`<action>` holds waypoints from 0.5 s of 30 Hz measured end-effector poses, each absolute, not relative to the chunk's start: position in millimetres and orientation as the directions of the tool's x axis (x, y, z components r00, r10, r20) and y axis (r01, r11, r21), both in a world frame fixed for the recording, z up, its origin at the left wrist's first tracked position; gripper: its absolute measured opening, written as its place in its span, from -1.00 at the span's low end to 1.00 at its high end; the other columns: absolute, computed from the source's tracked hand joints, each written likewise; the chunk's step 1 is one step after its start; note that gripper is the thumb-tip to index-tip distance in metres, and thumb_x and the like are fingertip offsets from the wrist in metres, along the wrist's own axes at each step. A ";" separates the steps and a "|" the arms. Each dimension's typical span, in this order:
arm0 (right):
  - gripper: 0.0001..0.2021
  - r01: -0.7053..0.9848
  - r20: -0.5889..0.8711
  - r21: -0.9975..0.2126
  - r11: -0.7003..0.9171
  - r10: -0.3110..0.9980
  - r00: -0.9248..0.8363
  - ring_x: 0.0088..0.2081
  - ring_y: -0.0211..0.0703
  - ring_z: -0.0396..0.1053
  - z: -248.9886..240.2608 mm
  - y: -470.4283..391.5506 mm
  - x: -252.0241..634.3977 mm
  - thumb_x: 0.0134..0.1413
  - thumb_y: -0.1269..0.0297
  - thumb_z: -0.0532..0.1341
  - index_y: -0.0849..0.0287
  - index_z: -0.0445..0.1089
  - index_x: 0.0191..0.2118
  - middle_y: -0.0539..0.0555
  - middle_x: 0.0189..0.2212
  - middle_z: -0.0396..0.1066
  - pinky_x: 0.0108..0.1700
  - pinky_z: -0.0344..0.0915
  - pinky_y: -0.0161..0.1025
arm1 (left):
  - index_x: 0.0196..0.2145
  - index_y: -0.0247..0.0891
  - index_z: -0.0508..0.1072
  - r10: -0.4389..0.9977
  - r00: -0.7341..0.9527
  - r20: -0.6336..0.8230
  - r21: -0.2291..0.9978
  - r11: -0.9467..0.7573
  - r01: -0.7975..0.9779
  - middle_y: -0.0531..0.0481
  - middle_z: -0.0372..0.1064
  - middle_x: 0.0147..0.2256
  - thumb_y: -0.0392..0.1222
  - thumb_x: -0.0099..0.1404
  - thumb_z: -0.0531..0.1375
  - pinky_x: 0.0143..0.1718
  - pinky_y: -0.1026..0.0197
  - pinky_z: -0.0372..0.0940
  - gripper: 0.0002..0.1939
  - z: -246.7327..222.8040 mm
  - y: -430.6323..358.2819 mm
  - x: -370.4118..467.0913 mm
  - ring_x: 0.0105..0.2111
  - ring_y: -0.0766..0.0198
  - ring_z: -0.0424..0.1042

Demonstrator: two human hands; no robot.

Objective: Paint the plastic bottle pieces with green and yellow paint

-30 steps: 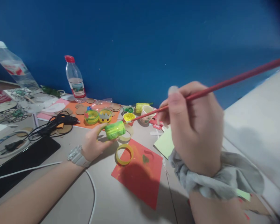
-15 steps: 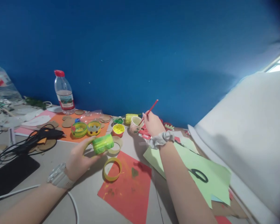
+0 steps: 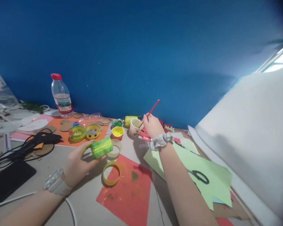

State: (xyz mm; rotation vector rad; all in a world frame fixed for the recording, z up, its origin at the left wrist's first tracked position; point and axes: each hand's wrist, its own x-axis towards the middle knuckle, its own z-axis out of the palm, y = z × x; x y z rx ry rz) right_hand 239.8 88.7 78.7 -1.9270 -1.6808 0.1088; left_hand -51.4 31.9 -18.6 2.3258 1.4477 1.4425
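My left hand (image 3: 79, 163) grips a small green and yellow painted cylinder (image 3: 102, 147) between thumb and fingers, above the table. My right hand (image 3: 152, 125) pinches a thin red brush (image 3: 153, 107), whose lower end is inside a patterned paper cup (image 3: 135, 127). Left of that cup stand a cup of yellow paint (image 3: 118, 132) and a small cup with green paint (image 3: 117, 123). A yellow ring (image 3: 111, 173) rests partly on a red sheet (image 3: 132, 194), and a paler ring (image 3: 115, 148) lies just behind the painted cylinder.
Two decorated rings, one green (image 3: 77, 134) and one yellow (image 3: 92, 131), sit on an orange sheet (image 3: 73, 142). Behind is a red-capped bottle (image 3: 62, 99). A glue gun (image 3: 37, 141) and phone (image 3: 11, 180) lie left. Scissors (image 3: 199, 176) rest on green paper (image 3: 217, 179) at right.
The view has shifted slightly, so most things appear a little further left. Both hands keep their holds, and the brush end remains in the paper cup.
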 end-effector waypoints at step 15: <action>-0.72 0.853 0.301 -0.522 0.005 0.937 0.179 -0.16 -0.18 0.35 77.3 93.4 245.0 0.38 0.16 0.13 0.32 0.34 -0.05 0.12 -0.18 0.32 -0.05 0.38 -0.15 | -0.11 -0.18 0.40 0.753 0.127 0.646 0.491 -0.537 0.687 -0.08 0.60 -0.29 0.11 0.11 0.28 -0.31 0.11 0.50 -0.55 -18.8 32.5 -52.2 -0.33 0.03 0.60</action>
